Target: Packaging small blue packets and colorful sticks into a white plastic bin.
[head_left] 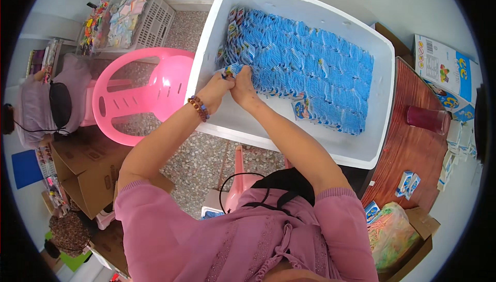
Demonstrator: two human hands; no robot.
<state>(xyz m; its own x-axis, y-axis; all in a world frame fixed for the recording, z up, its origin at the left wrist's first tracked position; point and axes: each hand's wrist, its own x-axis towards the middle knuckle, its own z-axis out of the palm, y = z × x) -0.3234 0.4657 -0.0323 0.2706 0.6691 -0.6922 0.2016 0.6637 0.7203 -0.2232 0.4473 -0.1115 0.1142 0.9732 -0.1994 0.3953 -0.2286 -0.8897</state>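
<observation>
A large white foam tub (325,150) stands in front of me, holding tight rows of small blue-and-white striped packets (310,59). Over its left end, my left hand (216,90), with a beaded bracelet on the wrist, closes on a few blue packets (233,69). Fingers bent, my right hand (244,86) meets it at the same packets. The fingertips of both hands are partly hidden, and the number of packets between them cannot be made out. One loose packet (300,110) leans against the near side of the rows.
Left of the tub is a pink plastic chair (160,83); cardboard boxes (88,163) sit behind it. Another person (41,106) is at the far left. A reddish wooden table (408,153) on the right bears a dark red cup (428,120) and a blue-white carton (444,70).
</observation>
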